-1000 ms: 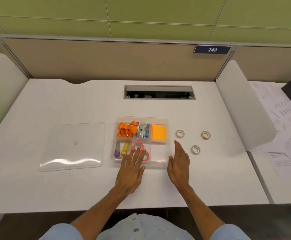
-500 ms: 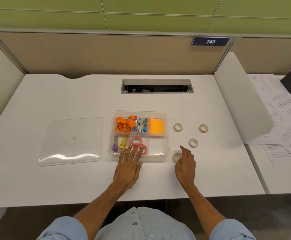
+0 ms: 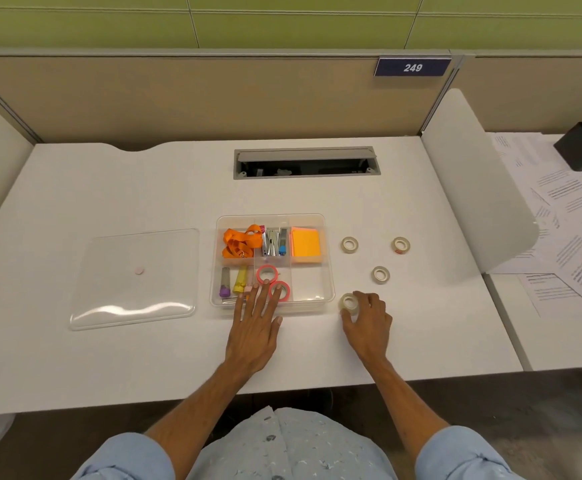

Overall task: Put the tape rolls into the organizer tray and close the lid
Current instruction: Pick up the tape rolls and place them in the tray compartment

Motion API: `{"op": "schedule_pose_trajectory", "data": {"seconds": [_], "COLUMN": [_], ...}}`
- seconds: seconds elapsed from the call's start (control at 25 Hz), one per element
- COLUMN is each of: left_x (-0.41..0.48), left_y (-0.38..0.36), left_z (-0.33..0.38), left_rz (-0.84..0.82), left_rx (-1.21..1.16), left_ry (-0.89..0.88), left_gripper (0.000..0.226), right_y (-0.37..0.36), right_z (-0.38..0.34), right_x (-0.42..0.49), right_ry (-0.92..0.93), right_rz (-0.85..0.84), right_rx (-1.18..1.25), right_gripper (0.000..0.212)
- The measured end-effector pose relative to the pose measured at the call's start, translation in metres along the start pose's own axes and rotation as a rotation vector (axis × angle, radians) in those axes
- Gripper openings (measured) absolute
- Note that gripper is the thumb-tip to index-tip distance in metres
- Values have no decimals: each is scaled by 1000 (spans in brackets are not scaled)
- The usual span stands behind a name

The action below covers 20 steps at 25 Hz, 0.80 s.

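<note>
Currently my right hand (image 3: 367,320) curls over a clear tape roll (image 3: 348,302) lying flat on the desk (image 3: 144,358) just beside the organizer tray (image 3: 329,271), fingers narrowed round its rim though I cannot tell if the grip is closed; left hand (image 3: 253,329) lies flat with fingers spread, tips over the tray's near edge by two pink rolls (image 3: 272,280) already inside. Roll looks light, stiff and smooth-sided, so I judge a pinch across the outer rim, thumb opposite fingers, holds best. Three rolls (image 3: 381,274) wait farther right; lid (image 3: 133,277) lies left of the tray.
</note>
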State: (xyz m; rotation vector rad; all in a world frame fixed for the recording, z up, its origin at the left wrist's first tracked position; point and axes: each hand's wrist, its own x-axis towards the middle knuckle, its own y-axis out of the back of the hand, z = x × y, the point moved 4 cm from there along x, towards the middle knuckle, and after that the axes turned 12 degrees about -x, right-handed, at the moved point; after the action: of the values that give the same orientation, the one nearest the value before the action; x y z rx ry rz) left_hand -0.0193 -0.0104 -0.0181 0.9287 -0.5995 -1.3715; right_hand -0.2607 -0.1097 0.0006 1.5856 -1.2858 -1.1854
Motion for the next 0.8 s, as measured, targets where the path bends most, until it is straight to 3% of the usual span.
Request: {"op": "schedule_pose_trajectory", "data": {"seconds": [0.12,0.24,0.4,0.6,0.68,0.8], "left_x": [-1,-1,0,1,2,4], "left_y": [1,1,0,-2,-3,-4], "left_z": [0,1,-1,-3,-3,-3], "left_rz": [17,38,21,11,12,8], "left_rx": [-15,-34,-13,18,18,4], "left_ry": [-3,-13,-1,-2,0,11], "left_gripper": [64,64,64,64,64,64], "right_y": [12,22,16,-1,1,14], "right_z": [-8,-28,-63,-76,-74,-65], "right_x": [6,14,22,21,21,21], "right_ry": [-37,96,362,450,439,404], "right_rz": [120,189,55,-97,-49,154], "right_rx": [79,138,-101,-319,-290,-114], "right_gripper": [41,41,42,52,50,30]}}
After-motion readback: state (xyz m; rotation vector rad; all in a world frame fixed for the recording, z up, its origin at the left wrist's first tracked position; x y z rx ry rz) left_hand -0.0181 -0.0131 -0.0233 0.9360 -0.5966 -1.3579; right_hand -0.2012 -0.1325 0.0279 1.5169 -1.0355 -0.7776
